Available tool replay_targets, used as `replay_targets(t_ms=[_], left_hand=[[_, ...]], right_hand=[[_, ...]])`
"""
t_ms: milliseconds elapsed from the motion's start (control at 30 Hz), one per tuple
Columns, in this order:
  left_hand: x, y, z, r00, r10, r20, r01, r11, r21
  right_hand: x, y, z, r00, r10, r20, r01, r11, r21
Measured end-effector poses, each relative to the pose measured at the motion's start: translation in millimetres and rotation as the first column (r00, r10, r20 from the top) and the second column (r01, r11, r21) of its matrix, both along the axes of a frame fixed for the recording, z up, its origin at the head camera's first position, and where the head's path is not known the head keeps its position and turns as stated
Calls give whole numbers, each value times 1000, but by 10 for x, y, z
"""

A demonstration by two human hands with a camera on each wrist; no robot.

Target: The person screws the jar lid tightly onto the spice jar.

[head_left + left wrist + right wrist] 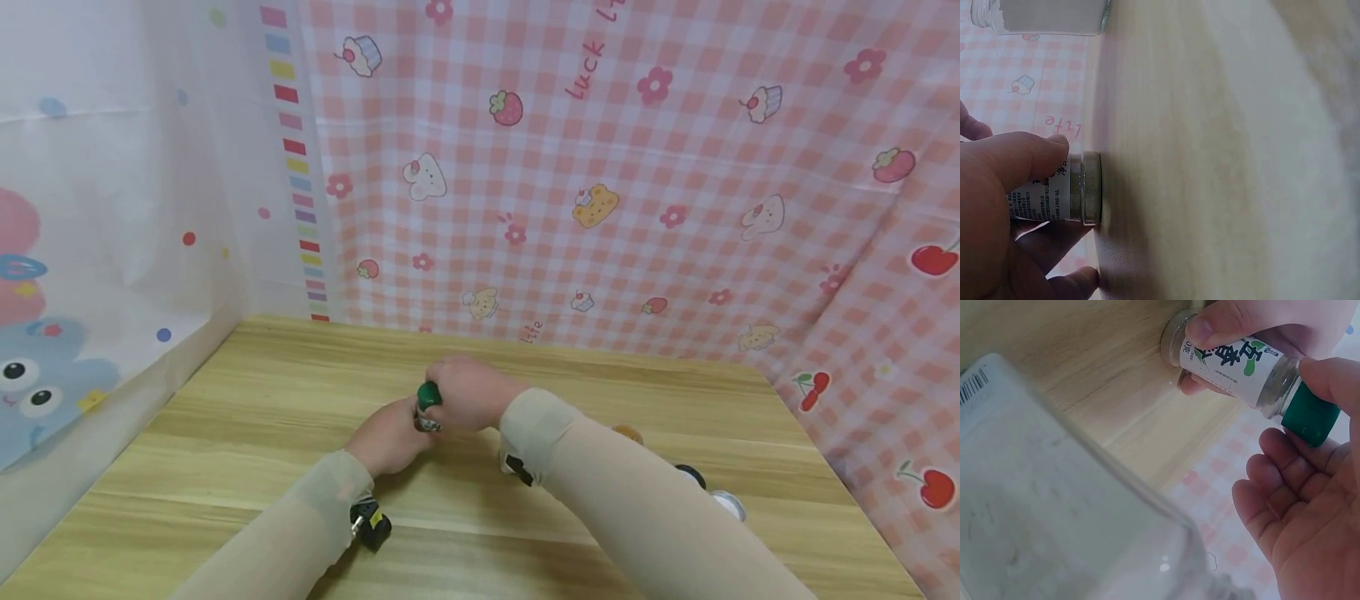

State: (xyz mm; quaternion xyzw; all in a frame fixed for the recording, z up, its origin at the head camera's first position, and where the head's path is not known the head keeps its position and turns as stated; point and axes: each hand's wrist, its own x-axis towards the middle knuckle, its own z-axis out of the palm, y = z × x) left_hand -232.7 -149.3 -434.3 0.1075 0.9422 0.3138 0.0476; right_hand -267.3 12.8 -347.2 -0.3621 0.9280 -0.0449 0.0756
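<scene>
Over the middle of the bench (285,417), towards its far side, the person's two forearms meet at a small seasoning jar (1238,365) with a printed white label. The left grip (393,433) is clasped round the jar's body, thumb over the label near the base. The right grip (476,392) pinches the green cap (1310,415) with its thumb on the cap, while other fingers spread apart from it. The jar stands cap up, a little tilted; whether its base touches the bench is hard to tell. Near the right wrist is a clear container (1079,487) with a barcode and pale contents. To the right, partly hidden beyond the right sleeve (660,492), show an orange-brown round top (627,433), a black one (692,476) and a silvery-white one (729,504). A pink checked cloth (637,142) hangs along the far side.
</scene>
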Motion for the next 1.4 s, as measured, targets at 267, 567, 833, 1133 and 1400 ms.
replay_targets(t_ms=[267, 567, 833, 1133, 1400], left_hand=[[2, 4, 6, 1000, -10, -9, 10, 1000, 1], [20, -1, 29, 999, -34, -22, 34, 999, -3], [14, 8, 11, 1000, 14, 11, -14, 1000, 4], [15, 10, 20, 1000, 17, 1, -17, 1000, -3], [34, 9, 39, 1000, 10, 10, -10, 1000, 4]], right_hand=[[19, 9, -16, 1000, -22, 3, 22, 1000, 1], [10, 6, -24, 998, 32, -46, -30, 999, 30], [30, -4, -15, 1000, -3, 14, 2, 1000, 21], [32, -3, -22, 1000, -6, 24, 5, 1000, 20], [36, 10, -27, 999, -26, 38, 25, 1000, 8]])
